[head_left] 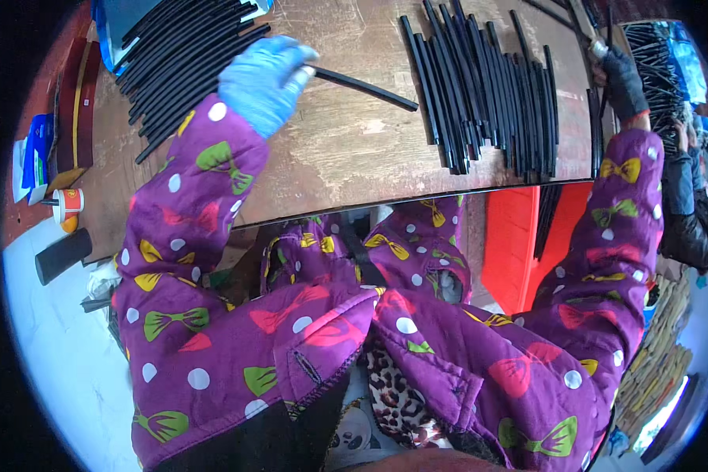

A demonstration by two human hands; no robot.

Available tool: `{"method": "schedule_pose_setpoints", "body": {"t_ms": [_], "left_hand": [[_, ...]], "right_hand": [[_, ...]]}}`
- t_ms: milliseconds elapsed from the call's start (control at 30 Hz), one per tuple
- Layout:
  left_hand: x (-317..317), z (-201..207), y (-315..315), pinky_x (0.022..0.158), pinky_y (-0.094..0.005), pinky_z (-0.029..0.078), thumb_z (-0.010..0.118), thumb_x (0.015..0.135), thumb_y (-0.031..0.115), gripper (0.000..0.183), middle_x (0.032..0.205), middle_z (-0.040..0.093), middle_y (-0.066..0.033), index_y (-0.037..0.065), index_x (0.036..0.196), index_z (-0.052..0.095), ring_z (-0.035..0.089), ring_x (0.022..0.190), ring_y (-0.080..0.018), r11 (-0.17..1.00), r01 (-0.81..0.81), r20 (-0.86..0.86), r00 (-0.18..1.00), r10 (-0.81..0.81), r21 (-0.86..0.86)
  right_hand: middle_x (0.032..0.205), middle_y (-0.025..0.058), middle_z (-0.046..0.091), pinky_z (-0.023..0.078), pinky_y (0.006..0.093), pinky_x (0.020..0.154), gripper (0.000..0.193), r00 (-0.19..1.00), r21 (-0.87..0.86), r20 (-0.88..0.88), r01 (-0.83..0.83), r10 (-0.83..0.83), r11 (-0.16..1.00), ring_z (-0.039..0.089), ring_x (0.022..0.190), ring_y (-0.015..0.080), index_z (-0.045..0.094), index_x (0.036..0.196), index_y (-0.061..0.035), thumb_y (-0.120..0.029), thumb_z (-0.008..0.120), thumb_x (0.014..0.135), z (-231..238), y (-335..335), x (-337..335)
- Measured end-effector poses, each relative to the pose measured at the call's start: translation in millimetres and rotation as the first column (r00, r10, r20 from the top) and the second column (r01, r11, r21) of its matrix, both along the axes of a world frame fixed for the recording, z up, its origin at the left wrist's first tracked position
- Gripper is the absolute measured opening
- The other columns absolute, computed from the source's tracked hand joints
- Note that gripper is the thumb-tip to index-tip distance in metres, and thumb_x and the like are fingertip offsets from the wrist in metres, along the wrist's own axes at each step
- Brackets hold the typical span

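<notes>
My left hand [266, 82], in a blue glove, pinches one end of a thin black rod [366, 86] above the wooden table [346, 153]. The rod slants away to the right, its far end near a row of similar black rods [480, 90] laid side by side. To the left of this hand lies a larger pile of black rods [185, 59]. At the table's right side my right hand [625, 85] wears a dark glove with bare fingertips. Its fingers are closed beside a slim tan piece with a whitish end [598, 49]; what they hold is not clear.
Below the table's front edge stands a red-orange bin [511, 244] with black rods in it. A red and white cup [69, 203] sits at the left. Beyond the right side, another person's arm [679, 173] shows near heaped black rods [653, 71].
</notes>
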State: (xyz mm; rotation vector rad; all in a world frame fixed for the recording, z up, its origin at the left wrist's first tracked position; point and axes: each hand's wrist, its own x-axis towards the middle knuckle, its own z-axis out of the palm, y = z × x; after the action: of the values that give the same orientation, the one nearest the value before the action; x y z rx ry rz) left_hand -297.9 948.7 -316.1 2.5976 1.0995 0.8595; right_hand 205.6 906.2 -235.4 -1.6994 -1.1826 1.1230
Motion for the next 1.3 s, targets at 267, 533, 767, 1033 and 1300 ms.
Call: {"method": "schedule_pose_setpoints", "body": {"t_ms": [267, 533, 767, 1033, 1300], "left_hand": [[62, -11, 35, 0.078, -0.0356, 0.044, 0.063, 0.071, 0.013, 0.025, 0.092, 0.057, -0.0085, 0.008, 0.095, 0.058, 0.053, 0.086, -0.0264, 0.979, 0.202, -0.474, 0.861, -0.182, -0.009], [56, 16, -7, 0.071, -0.0236, 0.045, 0.06, 0.078, 0.005, 0.021, 0.087, 0.061, -0.0053, 0.001, 0.097, 0.055, 0.056, 0.077, -0.0128, 0.799, -0.002, 0.141, 0.984, 0.108, -0.601], [34, 23, -46, 0.06, -0.0184, 0.042, 0.058, 0.08, 0.008, 0.023, 0.082, 0.059, -0.002, 0.003, 0.102, 0.057, 0.051, 0.068, -0.0062, 0.62, 0.171, 0.324, 0.935, 0.142, -0.766], [-5, 37, -94, 0.049, -0.0262, 0.049, 0.053, 0.083, 0.01, 0.016, 0.072, 0.057, -0.0068, 0.001, 0.097, 0.053, 0.058, 0.057, -0.016, 0.19, 0.452, 0.49, 0.791, 0.367, -0.871], [-29, 3, -115, 0.083, -0.052, 0.045, 0.053, 0.083, 0.009, 0.018, 0.089, 0.058, -0.0174, -0.002, 0.097, 0.049, 0.057, 0.091, -0.0399, 0.001, 0.862, 0.735, 0.431, 0.523, -0.506]], "right_hand": [[0.089, 0.0037, 0.058, 0.037, 0.0234, 0.052, 0.032, 0.784, 0.168, 0.614, -0.026, -0.084, 0.986, 0.049, 0.062, 0.0107, 0.051, 0.11, -0.0066, -0.027, 0.05, 0.085, -43, 81, 122], [0.1, 0.0169, 0.06, 0.045, 0.0319, 0.075, 0.034, 0.595, 0.094, 0.803, -0.196, 0.042, 0.976, 0.059, 0.091, 0.0261, 0.052, 0.113, -0.003, -0.021, 0.052, 0.084, 10, -16, -105], [0.075, 0.0077, 0.06, 0.045, 0.0242, 0.059, 0.019, 0.814, 0.27, 0.58, -0.231, 0.034, 0.935, 0.055, 0.064, 0.0105, 0.06, 0.097, -0.0013, -0.012, 0.056, 0.082, 16, -108, -191], [0.08, 0.0141, 0.061, 0.046, 0.0289, 0.065, 0.017, 0.856, 0.214, 0.515, -0.184, 0.049, 0.959, 0.06, 0.074, 0.0205, 0.058, 0.095, 0.0002, -0.011, 0.056, 0.082, 8, -171, -249], [0.087, 0.0187, 0.06, 0.047, 0.0334, 0.069, 0.021, 0.802, 0.281, 0.584, -0.346, 0.127, 0.895, 0.06, 0.081, 0.0318, 0.057, 0.098, 0.0007, -0.007, 0.057, 0.078, -3, -213, -317]]}}
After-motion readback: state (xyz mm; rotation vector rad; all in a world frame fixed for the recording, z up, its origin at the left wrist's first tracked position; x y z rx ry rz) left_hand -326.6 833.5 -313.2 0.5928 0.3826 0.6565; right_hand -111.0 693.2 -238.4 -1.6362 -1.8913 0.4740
